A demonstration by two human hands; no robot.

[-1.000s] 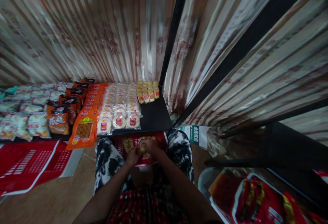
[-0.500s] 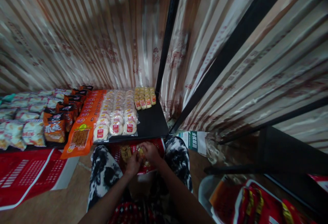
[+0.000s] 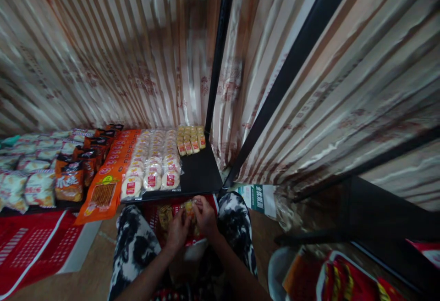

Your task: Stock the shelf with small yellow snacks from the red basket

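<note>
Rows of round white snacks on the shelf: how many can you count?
3: the left row beside the orange packs, the middle row, and the right row. No other row shows.

The person's left arm and right arm reach down and forward, slanting in toward each other. The left hand and right hand are close together between the legs. The fingers are bent, and the left hand is a bit lower.
</note>
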